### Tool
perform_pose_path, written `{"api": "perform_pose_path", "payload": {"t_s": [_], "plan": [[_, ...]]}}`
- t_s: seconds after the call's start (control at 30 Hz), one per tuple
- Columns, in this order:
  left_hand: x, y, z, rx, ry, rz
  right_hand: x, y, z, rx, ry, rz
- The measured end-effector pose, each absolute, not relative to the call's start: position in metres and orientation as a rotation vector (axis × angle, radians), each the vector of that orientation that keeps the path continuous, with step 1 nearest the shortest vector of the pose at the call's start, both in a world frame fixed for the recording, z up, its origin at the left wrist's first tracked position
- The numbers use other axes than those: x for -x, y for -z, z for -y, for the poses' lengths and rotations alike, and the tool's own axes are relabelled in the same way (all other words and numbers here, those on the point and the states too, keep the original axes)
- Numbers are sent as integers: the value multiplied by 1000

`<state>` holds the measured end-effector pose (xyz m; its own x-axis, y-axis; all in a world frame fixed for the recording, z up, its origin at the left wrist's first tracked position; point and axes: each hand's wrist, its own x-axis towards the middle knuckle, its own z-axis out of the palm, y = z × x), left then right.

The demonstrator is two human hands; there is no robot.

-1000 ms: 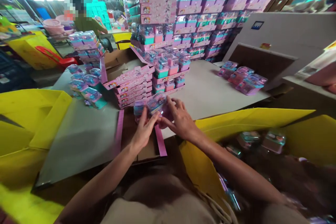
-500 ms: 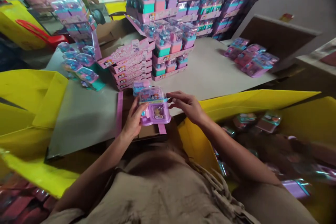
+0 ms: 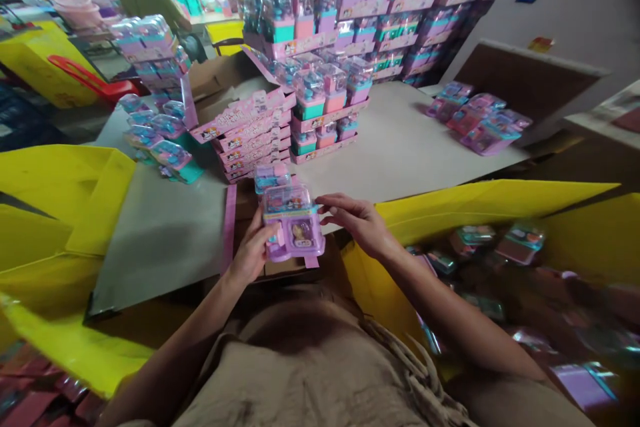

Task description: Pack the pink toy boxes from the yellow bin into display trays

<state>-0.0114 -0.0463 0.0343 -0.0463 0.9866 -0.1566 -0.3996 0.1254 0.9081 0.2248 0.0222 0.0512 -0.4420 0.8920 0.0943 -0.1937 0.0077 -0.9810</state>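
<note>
My left hand (image 3: 253, 250) is closed around the left side of a small purple toy machine (image 3: 295, 230) with a clear domed top, a teal band and a round picture on its front. The toy is upright, tipped slightly back, above the table's near edge. My right hand (image 3: 357, 221) has its fingers stretched out at the toy's right side. Its fingertips are at the teal band; whether they touch it I cannot tell. Just behind the held toy is another toy (image 3: 271, 177) with a clear top, partly covered by it.
Stacked pink display trays (image 3: 255, 130) and filled trays (image 3: 330, 120) stand on the grey table (image 3: 390, 140). Loose toys lie at left (image 3: 175, 160) and right (image 3: 487, 123). Yellow bins (image 3: 500, 197) flank me, the right one holding toys. A person (image 3: 155, 3) is at the back.
The view has tilted up slightly, so everything sits lower. My left hand still holds the toy, now tipped a little differently. My right hand stays at its right side.
</note>
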Motion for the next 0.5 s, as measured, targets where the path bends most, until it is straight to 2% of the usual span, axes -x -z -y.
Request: {"api": "perform_pose_path", "payload": {"t_s": [0.13, 0.3, 0.4, 0.5], "plan": [[13, -31, 51, -980, -1358, -1074, -226, -45, -22, 839, -1457, 1564], [16, -36, 58, -1366, -1328, -1142, -214, -67, -42, 798, -843, 2132], [39, -35, 52, -1596, -1339, -1183, -203, -87, -64, 629, -929, 2392], [84, -18, 31, -1588, -1341, -1696, -181, -103, -85, 583, -1002, 2301]]}}
